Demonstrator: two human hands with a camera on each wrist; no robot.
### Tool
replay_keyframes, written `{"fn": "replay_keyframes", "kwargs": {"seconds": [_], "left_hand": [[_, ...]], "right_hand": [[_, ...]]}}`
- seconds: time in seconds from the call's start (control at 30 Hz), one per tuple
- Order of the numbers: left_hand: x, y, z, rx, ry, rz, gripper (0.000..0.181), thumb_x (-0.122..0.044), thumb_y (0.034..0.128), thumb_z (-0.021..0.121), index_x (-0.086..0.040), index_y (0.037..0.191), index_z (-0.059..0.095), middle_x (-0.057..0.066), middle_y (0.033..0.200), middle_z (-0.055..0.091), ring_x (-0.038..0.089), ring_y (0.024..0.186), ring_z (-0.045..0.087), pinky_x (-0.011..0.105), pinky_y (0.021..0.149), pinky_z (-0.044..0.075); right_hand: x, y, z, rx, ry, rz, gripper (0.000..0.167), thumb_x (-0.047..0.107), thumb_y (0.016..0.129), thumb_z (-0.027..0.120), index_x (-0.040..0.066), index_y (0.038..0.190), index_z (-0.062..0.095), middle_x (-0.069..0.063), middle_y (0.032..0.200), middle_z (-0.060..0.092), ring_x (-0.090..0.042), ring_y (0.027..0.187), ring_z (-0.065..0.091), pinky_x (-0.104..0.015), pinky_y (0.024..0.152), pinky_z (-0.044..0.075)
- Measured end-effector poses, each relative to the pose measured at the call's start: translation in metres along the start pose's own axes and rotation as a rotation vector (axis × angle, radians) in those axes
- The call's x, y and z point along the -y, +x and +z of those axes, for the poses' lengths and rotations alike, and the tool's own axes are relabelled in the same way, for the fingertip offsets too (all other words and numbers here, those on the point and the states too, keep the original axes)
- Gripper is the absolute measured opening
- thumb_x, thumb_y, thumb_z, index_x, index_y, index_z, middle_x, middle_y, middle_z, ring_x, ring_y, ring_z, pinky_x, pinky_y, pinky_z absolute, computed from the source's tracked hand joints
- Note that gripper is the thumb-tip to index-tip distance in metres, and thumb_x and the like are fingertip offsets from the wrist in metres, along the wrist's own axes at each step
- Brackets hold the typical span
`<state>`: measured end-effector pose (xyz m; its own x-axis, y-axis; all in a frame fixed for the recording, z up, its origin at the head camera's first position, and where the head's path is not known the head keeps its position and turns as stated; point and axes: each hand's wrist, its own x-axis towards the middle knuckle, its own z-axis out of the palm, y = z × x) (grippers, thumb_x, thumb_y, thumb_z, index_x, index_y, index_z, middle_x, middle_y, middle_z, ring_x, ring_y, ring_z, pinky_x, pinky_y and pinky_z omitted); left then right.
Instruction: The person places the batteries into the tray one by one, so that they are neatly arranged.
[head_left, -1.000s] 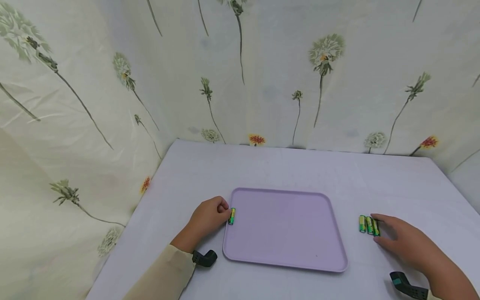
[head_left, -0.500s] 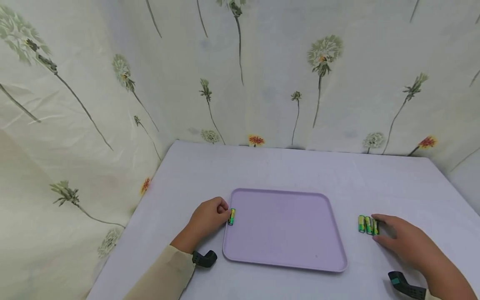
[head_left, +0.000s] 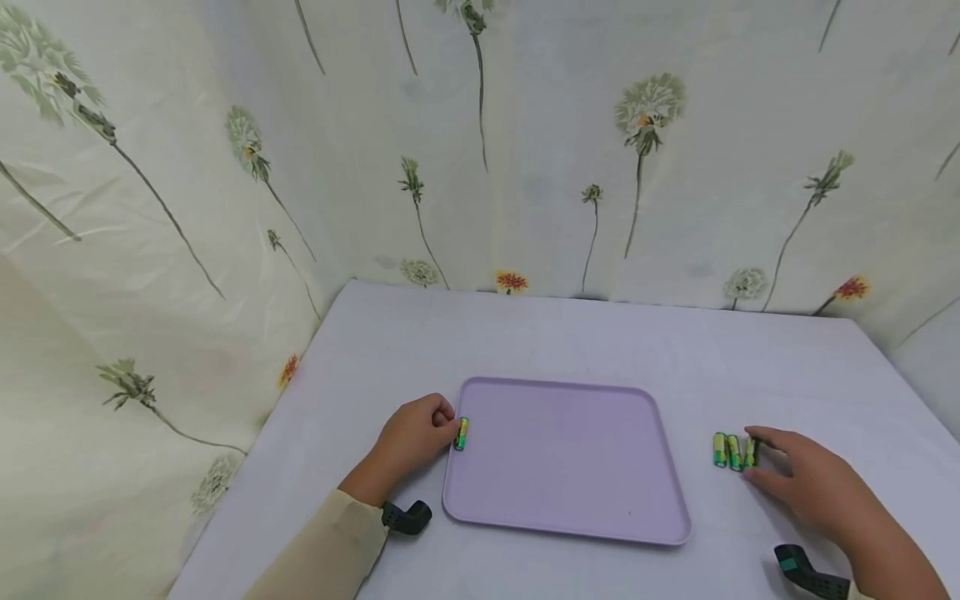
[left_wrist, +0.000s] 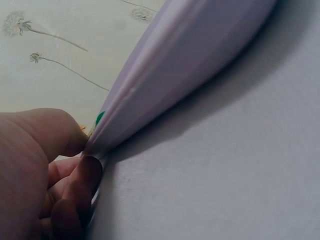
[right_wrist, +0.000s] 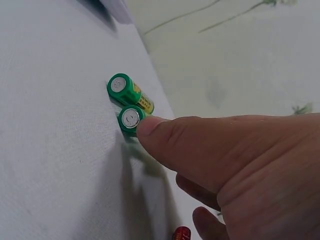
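Here the left hand point(head_left: 412, 433) pinches the left rim of the lilac tray point(head_left: 570, 458), beside a green battery point(head_left: 462, 433) lying inside; the right hand point(head_left: 808, 473) grips the rightmost battery point(head_left: 750, 452) end to end, two neighbouring batteries point(head_left: 735, 452) alongside on the table point(head_left: 570, 333).

The tray point(head_left: 562, 458) looks smooth plastic, the tablecloth point(head_left: 570, 342) matt.
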<state>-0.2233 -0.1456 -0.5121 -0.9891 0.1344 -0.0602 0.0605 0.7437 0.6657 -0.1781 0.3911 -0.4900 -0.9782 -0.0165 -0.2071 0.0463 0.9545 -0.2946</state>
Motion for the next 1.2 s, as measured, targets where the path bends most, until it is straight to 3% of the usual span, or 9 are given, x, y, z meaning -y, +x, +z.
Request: {"fn": "replay_keyframes", "kwargs": {"seconds": [0.37,0.63,0.9,1.2], "left_hand": [[0.002,0.002,0.002,-0.002,-0.006,0.003,0.013,-0.032,0.0984,0.07,-0.02,0.095,0.066,-0.009,0.08,0.064,0.013,0.075,0.057,0.032,0.071,0.046],[0.001,0.003,0.001,0.001,-0.006,0.003,0.013,-0.033,0.0985,0.07,-0.021,0.096,0.066,-0.009,0.08,0.065,0.013,0.075,0.058,0.033,0.071,0.046],[0.002,0.003,0.001,-0.003,0.003,-0.005,0.014,-0.035,0.0984,0.07,-0.022,0.096,0.066,-0.01,0.08,0.065,0.013,0.076,0.058,0.032,0.071,0.046],[0.0,0.001,0.001,-0.001,0.002,-0.01,0.013,-0.033,0.0978,0.071,-0.021,0.095,0.066,-0.01,0.079,0.065,0.013,0.075,0.058,0.033,0.07,0.046]], "right_hand": [[0.007,-0.004,-0.005,-0.077,0.081,-0.049,0.092,0.044,0.09,0.08,0.001,0.158,0.035,-0.034,0.148,0.051,-0.061,0.136,0.04,-0.077,0.099,0.035],[0.017,-0.003,-0.005,-0.082,0.119,-0.046,0.095,0.042,0.091,0.079,0.001,0.161,0.029,-0.032,0.15,0.051,-0.061,0.134,0.044,-0.075,0.1,0.038],[0.036,-0.003,-0.004,-0.117,0.163,-0.093,0.096,0.051,0.092,0.077,0.004,0.162,0.03,-0.029,0.15,0.053,-0.059,0.136,0.046,-0.074,0.102,0.038],[0.05,-0.002,0.0,-0.147,0.156,-0.14,0.091,0.05,0.094,0.075,0.007,0.162,0.033,-0.024,0.15,0.055,-0.056,0.136,0.048,-0.073,0.102,0.038]]}}
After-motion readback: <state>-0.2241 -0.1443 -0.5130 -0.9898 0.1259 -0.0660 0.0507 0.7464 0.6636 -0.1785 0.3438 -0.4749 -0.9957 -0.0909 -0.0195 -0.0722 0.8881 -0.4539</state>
